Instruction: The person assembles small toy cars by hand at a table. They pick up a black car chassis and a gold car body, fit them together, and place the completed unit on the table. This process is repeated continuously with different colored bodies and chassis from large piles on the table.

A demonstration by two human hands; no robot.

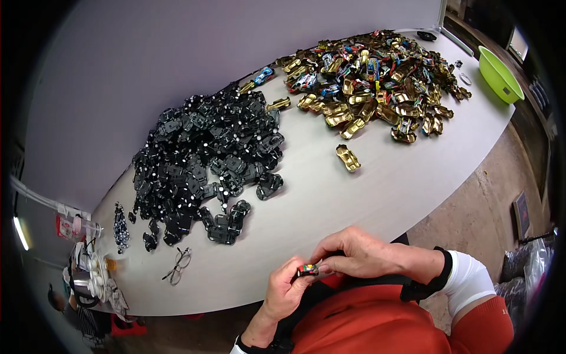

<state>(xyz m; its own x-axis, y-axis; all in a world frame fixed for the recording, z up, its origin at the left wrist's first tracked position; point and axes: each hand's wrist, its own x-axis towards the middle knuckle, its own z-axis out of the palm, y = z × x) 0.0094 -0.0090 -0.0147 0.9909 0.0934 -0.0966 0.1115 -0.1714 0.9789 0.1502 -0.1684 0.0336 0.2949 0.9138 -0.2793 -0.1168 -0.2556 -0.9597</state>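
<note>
Pinching a small toy car [307, 270], dark with red, green and yellow patches, between the thumb and fingers of the left hand [283, 292], at the near edge of the table [312, 218]. Curling the right hand [356, 256] in close, with thumb and fingers drawn toward the car's right end; cannot tell whether gripping it, or anything small, there. Seems midway through handling this one car and, judging by the table, far from finished overall. Can see plenty left: a big heap of black bases [218, 135] to the left, a heap of gold and coloured bodies [348, 112] to the right, and a lone gold body [348, 158] set apart, nearer the hands. Cannot tell which pieces, if any, count as done. Also see glasses [177, 266] below the black heap, and a green basin [500, 76] at far right
</note>
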